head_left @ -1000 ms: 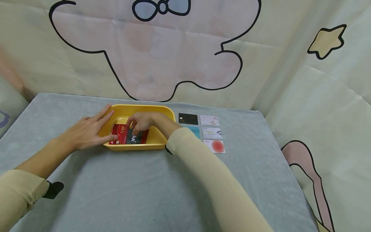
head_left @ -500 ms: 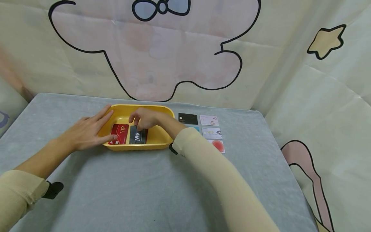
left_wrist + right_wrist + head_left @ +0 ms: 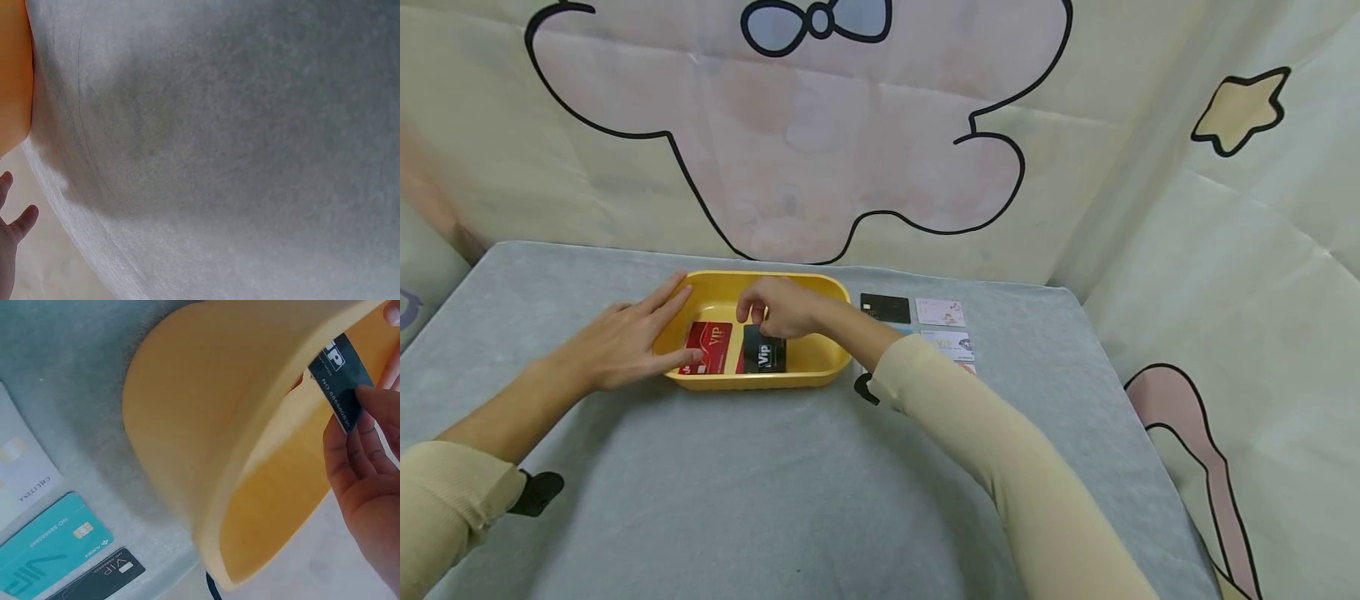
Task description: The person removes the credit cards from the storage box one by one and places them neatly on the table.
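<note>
In the head view, a yellow plastic tray [image 3: 760, 382] stands at the back of the table. My right hand [image 3: 778, 306] reaches into it and pinches a dark grey VIP card [image 3: 767, 354] at the top edge. The right wrist view has the thumb on the face of this card [image 3: 340, 381] and fingers behind it. A strip of red shows along the card's left side. Flat against the tray's left end lies my left hand [image 3: 628, 346], fingers spread, thumb over the near rim. That thumb overlaps a red VIP card [image 3: 711, 342] inside the tray.
Right of the tray, cards lie in rows on the grey cloth: a black one [image 3: 886, 307], a pale pink one [image 3: 940, 312] and a white one [image 3: 947, 343]. A turquoise card [image 3: 56, 547] shows in the right wrist view. A printed curtain [image 3: 880, 167] hangs behind the table.
My right hand has drawn back a little to the right, and the dark card has shifted right, apart from the red card. My left hand has stayed on the tray.
</note>
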`<state>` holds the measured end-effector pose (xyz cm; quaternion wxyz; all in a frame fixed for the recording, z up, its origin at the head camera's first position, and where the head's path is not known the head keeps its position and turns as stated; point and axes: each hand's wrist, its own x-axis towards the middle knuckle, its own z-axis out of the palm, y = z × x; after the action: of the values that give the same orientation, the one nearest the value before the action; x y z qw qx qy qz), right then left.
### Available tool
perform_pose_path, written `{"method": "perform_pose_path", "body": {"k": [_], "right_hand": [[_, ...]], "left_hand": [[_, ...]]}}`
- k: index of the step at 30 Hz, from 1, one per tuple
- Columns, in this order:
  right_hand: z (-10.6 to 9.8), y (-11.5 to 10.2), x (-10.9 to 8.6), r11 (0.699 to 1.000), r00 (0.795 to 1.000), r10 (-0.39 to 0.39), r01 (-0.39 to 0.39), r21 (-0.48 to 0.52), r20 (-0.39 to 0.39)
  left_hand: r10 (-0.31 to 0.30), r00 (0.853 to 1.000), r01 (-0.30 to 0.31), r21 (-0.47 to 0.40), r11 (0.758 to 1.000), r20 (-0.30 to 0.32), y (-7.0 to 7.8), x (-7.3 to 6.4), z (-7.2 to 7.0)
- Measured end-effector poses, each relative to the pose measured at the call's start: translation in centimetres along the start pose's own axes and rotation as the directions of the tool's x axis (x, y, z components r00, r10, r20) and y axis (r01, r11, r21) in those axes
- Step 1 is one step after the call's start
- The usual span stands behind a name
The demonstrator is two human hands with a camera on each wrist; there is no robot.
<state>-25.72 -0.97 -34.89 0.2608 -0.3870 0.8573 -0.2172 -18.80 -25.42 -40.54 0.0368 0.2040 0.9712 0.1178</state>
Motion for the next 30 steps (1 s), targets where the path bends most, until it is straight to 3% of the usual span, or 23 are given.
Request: {"method": "perform_pose_path", "body": {"k": [8,15,22,30], "right_hand": [[-0.7,-0.2,-1.4,0.999,0.999,-0.024,0.025,-0.039,0.030],[-1.6,0.4,-3.1,0.999,1.000,-0.002,0.003,-0.048,0.029],[-2.5,1.2,-5.1,0.999,1.000,0.004,-0.005,-0.040,-0.016],[-3.3,1.9,-8.1,0.999,0.993,0.045,-0.041,0.034,-0.110]], "left_hand": [[-0.013,1.000,0.013,0.006,1.000,0.015,0.0,0.0,0.0],[-0.011,1.000,0.011,0.025,1.000,0.016,-0.1,0.0,0.1],[-0.014,1.000,0.013,0.016,1.000,0.014,0.0,0.0,0.2],[-0.016,1.000,0.016,0.005,1.000,0.003,0.1,0.0,0.1]]}}
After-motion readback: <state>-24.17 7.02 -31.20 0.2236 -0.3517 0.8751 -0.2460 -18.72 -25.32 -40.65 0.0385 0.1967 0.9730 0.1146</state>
